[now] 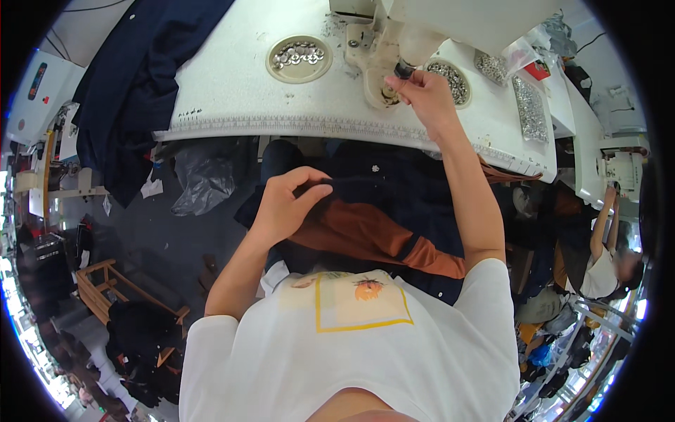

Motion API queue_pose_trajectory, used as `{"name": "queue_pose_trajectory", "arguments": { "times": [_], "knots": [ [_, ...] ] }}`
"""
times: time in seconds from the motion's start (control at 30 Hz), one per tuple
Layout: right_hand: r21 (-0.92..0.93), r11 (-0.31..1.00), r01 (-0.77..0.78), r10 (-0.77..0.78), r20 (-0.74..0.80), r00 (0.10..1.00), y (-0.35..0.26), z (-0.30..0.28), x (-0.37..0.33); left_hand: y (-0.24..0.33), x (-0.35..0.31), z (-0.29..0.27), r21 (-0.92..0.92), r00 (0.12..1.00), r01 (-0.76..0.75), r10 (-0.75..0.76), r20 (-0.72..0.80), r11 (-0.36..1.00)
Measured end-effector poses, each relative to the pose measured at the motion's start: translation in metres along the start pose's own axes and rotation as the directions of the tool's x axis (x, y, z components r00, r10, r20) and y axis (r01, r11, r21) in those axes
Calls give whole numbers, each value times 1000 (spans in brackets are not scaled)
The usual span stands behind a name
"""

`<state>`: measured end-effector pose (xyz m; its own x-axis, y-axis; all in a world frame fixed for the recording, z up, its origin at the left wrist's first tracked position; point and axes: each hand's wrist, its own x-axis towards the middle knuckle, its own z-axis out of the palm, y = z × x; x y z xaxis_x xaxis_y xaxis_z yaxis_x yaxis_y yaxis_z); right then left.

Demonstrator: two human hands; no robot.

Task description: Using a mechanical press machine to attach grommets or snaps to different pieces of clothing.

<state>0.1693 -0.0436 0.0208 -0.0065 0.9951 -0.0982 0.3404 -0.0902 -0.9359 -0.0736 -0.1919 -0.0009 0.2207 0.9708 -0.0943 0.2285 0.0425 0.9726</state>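
On my lap lies a navy garment [415, 169] with a rust-brown lining or sleeve [365, 228] showing. My left hand [285, 207] is closed on the garment's upper edge, the thumb and forefinger tips pinching the dark cloth. My right hand [425, 98] reaches up to the white button press [383, 70], its thumb and forefinger pressed together beside the black-tipped upper die [403, 70]. Whatever the right fingertips hold is too small to make out. The round lower part [387, 97] of the press sits just left of those fingertips.
A dish of silvery snap parts [301, 59] and another dish of small metal pieces [450, 83] flank the press. Bags of metal pieces [529, 109] lie farther right. A navy garment [140, 91] hangs over the table's left end. A co-worker [605, 271] sits far right.
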Motion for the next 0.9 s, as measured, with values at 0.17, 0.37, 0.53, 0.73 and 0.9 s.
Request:
{"name": "queue_pose_trajectory", "arguments": {
  "times": [0.17, 0.37, 0.53, 0.73, 0.9],
  "knots": [
    [-78, 997, -21, 23, 21, 1000, -14, -10, -13, -6, 4, -4, -45, 1000, 21, -20, 22, 999],
    [-140, 965, 220, -173, 288, 942, -6, 19, -102, -1, 16, -8, -11, 999, -20, 20, 29, 1000],
    [-26, 974, 224, -203, 336, 920, 9, 23, -120, 14, 34, -2, 0, 992, -78, 78, 99, 997],
    [403, 909, -105, -40, 336, 941, 25, 8, -106, 25, 48, 19, 30, 980, -99, 92, 176, 995],
    [337, 934, -115, 19, 277, 961, 18, 6, -100, 24, 59, 27, -136, 983, -67, 89, 162, 988]
  ]
}}
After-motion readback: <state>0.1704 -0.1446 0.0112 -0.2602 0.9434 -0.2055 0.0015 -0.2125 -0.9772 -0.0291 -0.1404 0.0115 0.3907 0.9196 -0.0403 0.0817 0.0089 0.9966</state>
